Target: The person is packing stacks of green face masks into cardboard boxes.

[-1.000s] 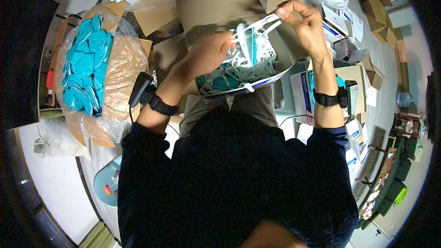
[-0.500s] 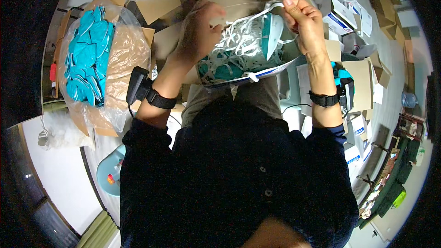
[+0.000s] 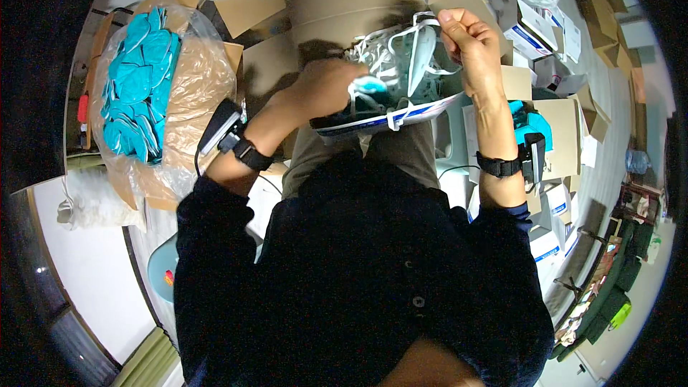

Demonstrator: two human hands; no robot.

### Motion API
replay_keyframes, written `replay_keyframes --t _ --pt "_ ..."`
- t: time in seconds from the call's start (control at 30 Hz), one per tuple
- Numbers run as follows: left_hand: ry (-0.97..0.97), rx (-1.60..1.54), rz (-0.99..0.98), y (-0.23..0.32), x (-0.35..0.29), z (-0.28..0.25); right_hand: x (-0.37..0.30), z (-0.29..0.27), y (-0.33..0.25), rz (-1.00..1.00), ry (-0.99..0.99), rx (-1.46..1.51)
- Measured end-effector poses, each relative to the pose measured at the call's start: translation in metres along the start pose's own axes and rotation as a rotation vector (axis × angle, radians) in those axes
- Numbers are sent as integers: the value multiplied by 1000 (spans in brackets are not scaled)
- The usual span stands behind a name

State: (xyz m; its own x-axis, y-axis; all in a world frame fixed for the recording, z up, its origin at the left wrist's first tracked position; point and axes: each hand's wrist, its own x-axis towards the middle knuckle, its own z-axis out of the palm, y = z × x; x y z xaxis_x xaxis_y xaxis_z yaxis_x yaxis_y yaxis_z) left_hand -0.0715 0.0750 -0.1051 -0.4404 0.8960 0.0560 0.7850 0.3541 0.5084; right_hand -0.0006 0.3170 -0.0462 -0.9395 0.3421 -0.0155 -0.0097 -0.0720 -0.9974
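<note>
The right hand [image 3: 469,46] pinches a teal face mask [image 3: 421,63] between thumb and fingertips, fingers closed on its upper edge, white ear loops [image 3: 390,46] trailing off it in a loose tangle. The left hand [image 3: 326,86] is curled down into the open white box [image 3: 390,116] on the lap, fingers apparently closed around more masks inside, though the tips are hidden. To do this well, the right hand would best lift the mask straight up and slowly while the left presses the rest down, so the elastic loops slip free rather than drag neighbours out. The masks look soft, thin and pleated, the loops springy and cord-like; the box is light card with a blue stripe. Beyond, at the left, a crinkled clear plastic bag [image 3: 190,93] lines a brown cardboard carton [image 3: 236,7] heaped with loose teal masks [image 3: 140,79].
</note>
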Motion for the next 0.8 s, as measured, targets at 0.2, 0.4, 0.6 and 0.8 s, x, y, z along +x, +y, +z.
replay_keyframes --t 0.2,0.4,0.6,0.8 --pt "337 -321 -91 -10 -5 -31 1 -16 3 -97 150 -53" --pt "564 -829 -294 -5 -4 -24 -12 0 0 -19 44 -144" --pt "471 -855 -172 9 4 -5 -14 23 27 -308 26 -218" --pt "807 -190 -109 18 -1 -28 -11 22 4 -334 62 -248"
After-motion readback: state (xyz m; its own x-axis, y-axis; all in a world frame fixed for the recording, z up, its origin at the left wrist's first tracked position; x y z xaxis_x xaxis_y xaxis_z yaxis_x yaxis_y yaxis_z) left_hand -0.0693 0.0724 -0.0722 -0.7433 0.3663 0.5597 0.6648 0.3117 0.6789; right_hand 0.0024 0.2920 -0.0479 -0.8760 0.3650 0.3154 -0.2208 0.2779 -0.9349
